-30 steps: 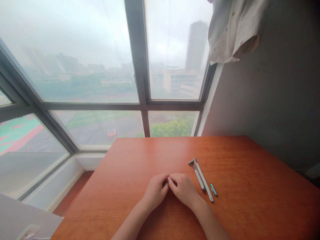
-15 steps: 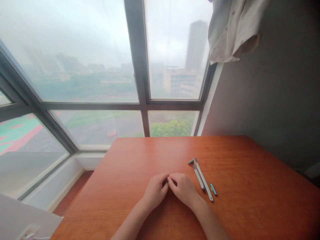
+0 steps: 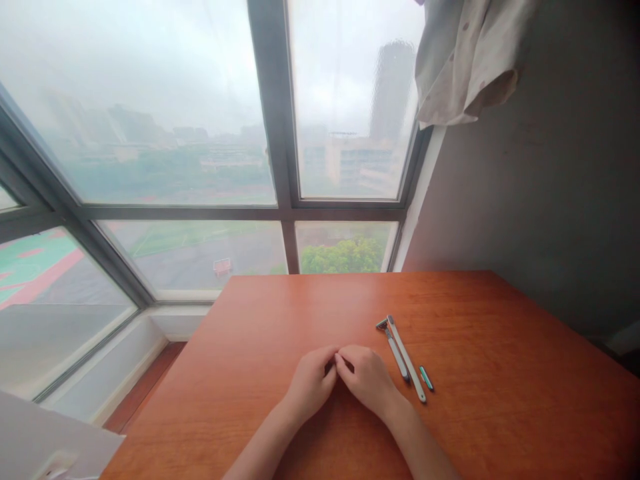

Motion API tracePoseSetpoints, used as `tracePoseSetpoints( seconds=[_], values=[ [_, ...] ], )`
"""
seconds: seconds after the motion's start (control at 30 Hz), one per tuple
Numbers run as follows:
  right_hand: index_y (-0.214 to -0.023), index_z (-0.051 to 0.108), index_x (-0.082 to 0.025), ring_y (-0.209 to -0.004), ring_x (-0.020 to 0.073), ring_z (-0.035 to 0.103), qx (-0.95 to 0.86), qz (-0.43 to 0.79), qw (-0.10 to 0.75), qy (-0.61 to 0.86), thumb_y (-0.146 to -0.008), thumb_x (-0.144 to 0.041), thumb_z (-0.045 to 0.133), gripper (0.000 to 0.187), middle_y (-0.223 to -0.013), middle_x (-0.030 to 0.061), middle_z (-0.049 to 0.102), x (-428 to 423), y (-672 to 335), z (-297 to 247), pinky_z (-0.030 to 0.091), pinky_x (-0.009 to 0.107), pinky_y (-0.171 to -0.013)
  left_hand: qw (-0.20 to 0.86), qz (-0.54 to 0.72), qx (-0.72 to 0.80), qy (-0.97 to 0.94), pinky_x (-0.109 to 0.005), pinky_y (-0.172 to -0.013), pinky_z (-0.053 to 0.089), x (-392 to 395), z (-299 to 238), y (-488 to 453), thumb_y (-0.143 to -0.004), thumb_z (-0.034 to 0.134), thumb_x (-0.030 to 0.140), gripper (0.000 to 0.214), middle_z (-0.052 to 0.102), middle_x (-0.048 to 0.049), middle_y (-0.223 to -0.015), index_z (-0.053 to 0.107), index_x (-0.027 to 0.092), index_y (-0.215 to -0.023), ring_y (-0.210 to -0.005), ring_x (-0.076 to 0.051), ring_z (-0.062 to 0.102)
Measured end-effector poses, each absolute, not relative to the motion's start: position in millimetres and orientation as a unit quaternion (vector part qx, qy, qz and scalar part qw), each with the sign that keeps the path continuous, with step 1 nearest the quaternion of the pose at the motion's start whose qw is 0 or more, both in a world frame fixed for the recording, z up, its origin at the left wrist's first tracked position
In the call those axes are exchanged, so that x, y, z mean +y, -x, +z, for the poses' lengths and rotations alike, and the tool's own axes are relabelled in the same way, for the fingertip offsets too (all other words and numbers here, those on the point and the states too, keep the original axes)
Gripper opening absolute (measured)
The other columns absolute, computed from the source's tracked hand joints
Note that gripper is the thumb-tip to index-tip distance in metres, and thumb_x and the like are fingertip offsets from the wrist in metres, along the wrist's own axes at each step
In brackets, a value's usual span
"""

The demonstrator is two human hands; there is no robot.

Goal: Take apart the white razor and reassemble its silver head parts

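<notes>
My left hand [image 3: 313, 381] and my right hand [image 3: 366, 375] rest on the wooden table [image 3: 280, 303], their fingertips and thumbs meeting in the middle. Both are closed, with fingers curled inward, and nothing shows in them. Just right of my right hand lies a razor [image 3: 398, 353], its head at the far end. Beside it is a toothbrush [image 3: 409, 363] with a pale handle and a grey head end, close along the razor. A small teal and black razor cartridge [image 3: 427, 378] lies to the right of the toothbrush's near end, apart from it.
Large windows [image 3: 285, 213] with grey frames stand beyond the table's far edge. A light cloth garment [image 3: 465, 67] hangs at the upper right, before a grey wall [image 3: 530, 187]. A white panel [image 3: 55, 433] is at the lower left.
</notes>
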State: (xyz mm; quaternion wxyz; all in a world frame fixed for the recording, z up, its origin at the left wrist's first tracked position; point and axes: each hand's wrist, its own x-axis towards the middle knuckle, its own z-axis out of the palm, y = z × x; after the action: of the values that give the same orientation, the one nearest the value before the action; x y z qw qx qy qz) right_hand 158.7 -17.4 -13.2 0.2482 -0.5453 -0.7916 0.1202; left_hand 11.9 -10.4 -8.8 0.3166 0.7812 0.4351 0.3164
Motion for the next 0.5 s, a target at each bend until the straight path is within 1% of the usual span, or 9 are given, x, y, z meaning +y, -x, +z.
tracePoseSetpoints(
  seconds=[0.17, 0.3, 0.37, 0.43, 0.5],
  values=[
    [-0.072, 0.060, -0.019, -0.067, 0.0134, 0.058, -0.768, 0.113, 0.303, 0.553, -0.092, -0.023, 0.039, 0.030, -0.071, 0.0015, 0.066, -21.6, -171.9, -10.0, 0.033, 0.022, -0.063, 0.293, 0.308, 0.442, -0.790, -0.026, -0.073, 0.047, -10.7, -13.1, -10.2, -0.084, 0.046, 0.017, 0.023, 0.072, -0.0043, -0.087, 0.068, 0.020, -0.093, -0.078, -0.019, 0.063],
    [-0.071, 0.060, -0.020, -0.062, 0.0151, 0.058, -0.700, 0.061, 0.317, 0.637, -0.094, -0.033, 0.036, 0.035, -0.067, 0.0026, 0.064, -32.0, -210.6, -7.8, 0.033, 0.024, -0.060, 0.274, 0.296, 0.453, -0.795, -0.027, -0.076, 0.048, -11.0, -17.1, -8.3, -0.086, 0.048, 0.021, 0.023, 0.072, -0.0051, -0.091, 0.067, 0.021, -0.099, -0.081, -0.020, 0.065],
    [-0.079, 0.063, -0.022, -0.060, 0.0163, 0.059, -0.658, 0.054, 0.292, 0.692, -0.093, -0.038, 0.038, 0.032, -0.065, 0.0017, 0.065, -37.7, -236.3, -8.8, 0.031, 0.024, -0.056, 0.269, 0.290, 0.453, -0.799, -0.028, -0.076, 0.048, -11.2, -17.5, -8.0, -0.086, 0.048, 0.020, 0.023, 0.072, -0.0054, -0.092, 0.067, 0.021, -0.099, -0.083, -0.020, 0.065],
    [-0.085, 0.063, -0.026, -0.062, 0.0183, 0.061, -0.629, 0.056, 0.248, 0.735, -0.092, -0.041, 0.040, 0.029, -0.065, 0.0006, 0.065, -42.4, -259.9, -11.8, 0.029, 0.024, -0.052, 0.264, 0.286, 0.453, -0.802, -0.028, -0.076, 0.048, -11.4, -17.3, -8.0, -0.086, 0.048, 0.020, 0.023, 0.072, -0.0054, -0.093, 0.067, 0.021, -0.098, -0.083, -0.020, 0.065],
    [-0.086, 0.063, -0.028, -0.062, 0.0196, 0.062, -0.607, 0.058, 0.209, 0.765, -0.091, -0.045, 0.039, 0.030, -0.063, 0.0000, 0.065, -45.5, -276.7, -16.7, 0.027, 0.024, -0.050, 0.262, 0.282, 0.451, -0.805, -0.028, -0.075, 0.048, -11.5, -16.9, -8.0, -0.086, 0.048, 0.020, 0.022, 0.072, -0.0053, -0.092, 0.067, 0.021, -0.097, -0.083, -0.020, 0.065]
  ],
)
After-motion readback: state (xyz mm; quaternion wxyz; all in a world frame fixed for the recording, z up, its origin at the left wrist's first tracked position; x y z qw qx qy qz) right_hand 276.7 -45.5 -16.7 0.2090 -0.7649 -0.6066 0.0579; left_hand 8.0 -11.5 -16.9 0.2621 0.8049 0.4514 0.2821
